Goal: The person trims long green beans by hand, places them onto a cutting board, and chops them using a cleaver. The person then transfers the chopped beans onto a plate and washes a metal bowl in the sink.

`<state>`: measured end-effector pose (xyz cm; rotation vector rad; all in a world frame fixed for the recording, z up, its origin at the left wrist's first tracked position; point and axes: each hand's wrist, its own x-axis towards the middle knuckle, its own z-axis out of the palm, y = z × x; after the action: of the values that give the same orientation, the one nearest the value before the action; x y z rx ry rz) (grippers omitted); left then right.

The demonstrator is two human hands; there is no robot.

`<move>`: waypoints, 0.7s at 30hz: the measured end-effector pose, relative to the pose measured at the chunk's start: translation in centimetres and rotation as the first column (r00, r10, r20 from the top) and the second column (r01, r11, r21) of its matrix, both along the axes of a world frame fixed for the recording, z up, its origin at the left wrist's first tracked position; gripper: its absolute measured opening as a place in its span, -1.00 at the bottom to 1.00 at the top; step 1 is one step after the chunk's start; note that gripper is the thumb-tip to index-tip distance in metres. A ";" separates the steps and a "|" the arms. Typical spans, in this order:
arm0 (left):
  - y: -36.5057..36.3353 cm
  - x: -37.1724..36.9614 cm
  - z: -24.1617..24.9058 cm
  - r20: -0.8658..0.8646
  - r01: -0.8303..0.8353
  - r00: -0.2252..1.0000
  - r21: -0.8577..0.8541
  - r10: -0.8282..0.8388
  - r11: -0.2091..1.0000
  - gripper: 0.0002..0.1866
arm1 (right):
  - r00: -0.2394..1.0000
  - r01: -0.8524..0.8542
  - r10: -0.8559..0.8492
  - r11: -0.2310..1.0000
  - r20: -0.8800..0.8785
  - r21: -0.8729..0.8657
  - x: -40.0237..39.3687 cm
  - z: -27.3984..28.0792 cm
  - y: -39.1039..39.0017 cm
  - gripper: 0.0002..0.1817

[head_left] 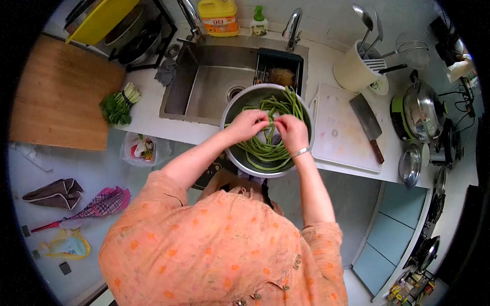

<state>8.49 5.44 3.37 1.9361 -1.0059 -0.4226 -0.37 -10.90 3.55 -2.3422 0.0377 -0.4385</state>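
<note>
Long green beans lie coiled in a round metal bowl at the counter's front edge. My left hand is above the bowl, its fingertips pinched on a green bean. Close beside it, my right hand also pinches at the bean, and the fingertips of both hands nearly meet. A bracelet circles my right wrist. The fingers and forearms hide part of the beans and the bowl's inside.
Behind the bowl is a steel sink with a dark drain basket. To the right, a cleaver lies on a white cutting board. Leafy greens are at left. A utensil holder stands behind the board.
</note>
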 end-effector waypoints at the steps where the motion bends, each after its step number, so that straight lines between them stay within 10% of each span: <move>1: -0.2 -0.3 2.2 -0.004 -0.009 1.000 -0.006 0.009 1.000 -0.83 | 1.000 -0.011 0.011 1.000 -0.007 -0.029 -0.3 0.8 0.5 -0.91; 9: -1.1 2.6 1.4 0.147 0.148 0.969 0.291 -0.197 0.945 -0.79 | 0.999 -0.028 0.025 0.991 -0.024 -0.131 1.3 4.3 -0.8 -0.90; 15: 1.1 1.1 0.9 -0.040 0.396 0.889 0.567 -0.456 0.722 -0.65 | 0.888 0.439 -0.444 0.896 -0.118 -0.064 -5.4 1.8 -3.7 -0.74; 21: -2.3 -6.9 -2.2 0.329 0.116 0.866 0.599 -0.376 0.792 -0.23 | 0.716 0.612 -0.591 0.787 -0.370 -0.073 -11.9 -5.8 -4.4 -0.54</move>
<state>1.63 3.13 1.21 2.5088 -1.5858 -0.4889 -12.31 -15.31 -2.29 -2.2800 1.0184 -0.2759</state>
